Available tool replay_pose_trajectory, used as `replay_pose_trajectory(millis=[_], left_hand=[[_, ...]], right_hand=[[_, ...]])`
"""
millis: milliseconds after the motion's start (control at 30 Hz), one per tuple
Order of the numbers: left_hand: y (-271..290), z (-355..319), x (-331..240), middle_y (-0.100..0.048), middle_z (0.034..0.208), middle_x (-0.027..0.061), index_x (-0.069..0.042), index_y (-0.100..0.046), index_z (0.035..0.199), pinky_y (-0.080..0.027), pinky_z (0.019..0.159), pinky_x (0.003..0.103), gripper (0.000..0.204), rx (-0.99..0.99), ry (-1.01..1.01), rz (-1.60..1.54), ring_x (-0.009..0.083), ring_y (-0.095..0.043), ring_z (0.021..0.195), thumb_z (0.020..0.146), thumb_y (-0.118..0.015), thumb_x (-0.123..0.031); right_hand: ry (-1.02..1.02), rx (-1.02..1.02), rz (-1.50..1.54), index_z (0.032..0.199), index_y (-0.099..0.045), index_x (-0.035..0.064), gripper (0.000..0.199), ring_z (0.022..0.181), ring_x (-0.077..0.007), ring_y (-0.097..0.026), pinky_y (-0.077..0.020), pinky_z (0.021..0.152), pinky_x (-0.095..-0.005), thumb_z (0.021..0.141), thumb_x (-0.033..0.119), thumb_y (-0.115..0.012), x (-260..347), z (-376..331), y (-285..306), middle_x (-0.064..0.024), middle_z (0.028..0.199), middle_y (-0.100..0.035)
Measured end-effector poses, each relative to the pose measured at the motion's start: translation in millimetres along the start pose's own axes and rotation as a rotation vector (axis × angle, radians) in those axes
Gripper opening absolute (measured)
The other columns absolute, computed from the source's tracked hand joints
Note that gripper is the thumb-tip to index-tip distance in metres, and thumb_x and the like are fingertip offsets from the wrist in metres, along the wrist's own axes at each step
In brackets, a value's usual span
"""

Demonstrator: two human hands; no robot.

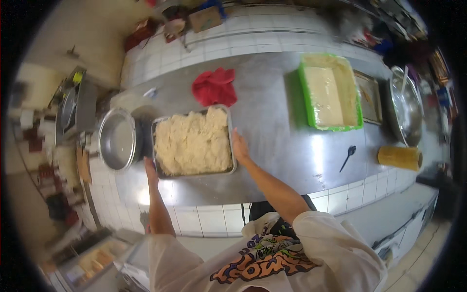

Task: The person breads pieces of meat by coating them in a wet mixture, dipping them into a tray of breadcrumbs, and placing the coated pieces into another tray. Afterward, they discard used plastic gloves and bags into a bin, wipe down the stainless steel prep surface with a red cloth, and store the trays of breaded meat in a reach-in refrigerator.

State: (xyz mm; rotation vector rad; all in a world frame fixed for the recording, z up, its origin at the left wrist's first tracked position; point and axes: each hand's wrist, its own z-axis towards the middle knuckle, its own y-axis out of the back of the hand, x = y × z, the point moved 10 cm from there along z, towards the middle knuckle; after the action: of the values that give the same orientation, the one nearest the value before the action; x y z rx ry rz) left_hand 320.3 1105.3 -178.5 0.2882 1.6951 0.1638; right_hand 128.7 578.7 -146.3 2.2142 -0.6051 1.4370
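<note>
**Both hands on the dough tray**

The left hand point(150, 170) and right hand point(239, 147) press flat, fingers open, against the metal tray point(231, 141) heaped with pale dough point(193, 141), mid-desk point(272, 126). Fingertips are hidden behind its rim. Its long axis runs away from the person.

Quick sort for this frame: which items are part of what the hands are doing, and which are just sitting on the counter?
In hand:
- left hand at the left side of the metal tray
- right hand at the tray's right side
- pale crumbly mix filling the tray

Lying about:
- red cloth
- green tub
- round metal pan
- black spoon
- yellow roll
</note>
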Motion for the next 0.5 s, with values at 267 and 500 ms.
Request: replay_pose_trajectory(millis=[267,500], left_hand=[[-90,-51,-32,-0.040,0.084,-0.0012,-0.003,-0.044,0.125,-0.043,0.074,0.036,0.061,0.000,0.181,-0.221,0.0142,-0.044,0.076,0.098,-0.039,-0.057],[-204,-167,-137,-0.052,0.088,0.0053,-0.012,-0.045,0.083,-0.043,0.094,0.041,0.051,0.007,0.493,-0.430,0.0235,-0.055,0.097,0.098,-0.034,-0.060]], right_hand=[[-0.060,-0.214,0.060,0.061,-0.040,-0.0015,0.077,0.056,-0.0171,-0.034,-0.0327,0.056,-0.0440,0.096,0.067,-0.033,23,-43,93,-0.0086,0.054,-0.033],[-0.102,-0.358,0.049,0.064,-0.040,-0.0041,0.075,0.056,-0.0167,-0.032,-0.0313,0.055,-0.0433,0.097,0.063,-0.036,27,-121,225,-0.0071,0.054,-0.033]])
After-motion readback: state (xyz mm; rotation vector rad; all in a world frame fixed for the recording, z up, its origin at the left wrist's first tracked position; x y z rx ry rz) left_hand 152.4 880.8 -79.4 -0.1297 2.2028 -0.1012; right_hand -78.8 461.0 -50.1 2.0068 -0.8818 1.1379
